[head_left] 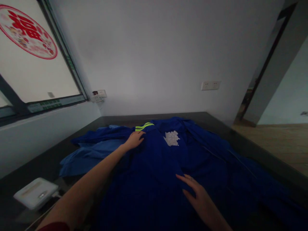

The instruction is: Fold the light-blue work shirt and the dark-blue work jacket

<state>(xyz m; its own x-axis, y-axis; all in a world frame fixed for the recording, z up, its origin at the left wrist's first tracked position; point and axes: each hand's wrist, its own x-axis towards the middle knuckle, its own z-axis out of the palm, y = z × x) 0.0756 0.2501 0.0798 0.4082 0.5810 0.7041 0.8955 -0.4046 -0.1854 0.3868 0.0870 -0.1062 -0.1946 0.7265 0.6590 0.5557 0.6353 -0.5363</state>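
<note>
Right hand point(196, 194), open, is sitting before the blue jacket's point(151, 160) patch point(171, 138), left hand point(135, 140) (grip unclear) leftward; light pressure probably sparing creases.

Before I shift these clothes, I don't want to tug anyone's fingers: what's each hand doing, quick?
Left hand: open, on the royal-blue fabric garment, beside its yellow-green stripes.
Right hand: open, thumb apart from fingers, over the garment; contact unclear.
</note>
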